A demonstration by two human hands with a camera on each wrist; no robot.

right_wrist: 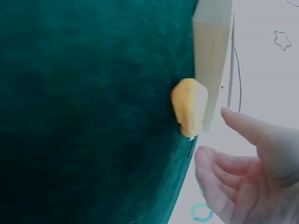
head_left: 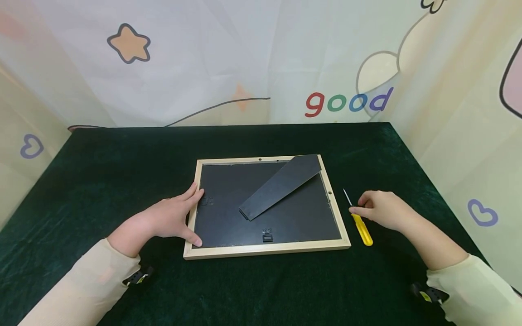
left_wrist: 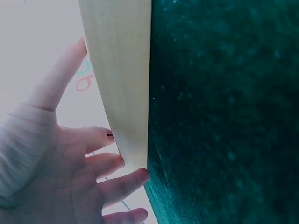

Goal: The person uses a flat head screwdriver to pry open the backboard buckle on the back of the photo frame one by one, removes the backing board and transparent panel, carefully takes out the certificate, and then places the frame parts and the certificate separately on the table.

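A picture frame (head_left: pixel 267 250) with a pale wooden rim lies face down, its black backing board (head_left: pixel 228 194) up. My left hand (head_left: pixel 167 218) rests on its left side, the thumb by the near corner and the fingers spread along the rim. On the backing, a black easel stand (head_left: pixel 281 188) slants from the upper right corner towards the middle. To the right of the frame lies a screwdriver (head_left: pixel 362 231) with a yellow handle, its thin shaft pointing away. Over it hovers my right hand (head_left: pixel 383 210), the fingers loosely bent; the right wrist view shows thumb and fingers apart, holding nothing.
Dark green velvet cloth (head_left: pixel 122 158) covers the table. A small black hanger (head_left: pixel 267 237) sits near the backing's front edge, and another at its left edge is faint. A printed curtain (head_left: pixel 228 54) hangs behind the table and along both sides.
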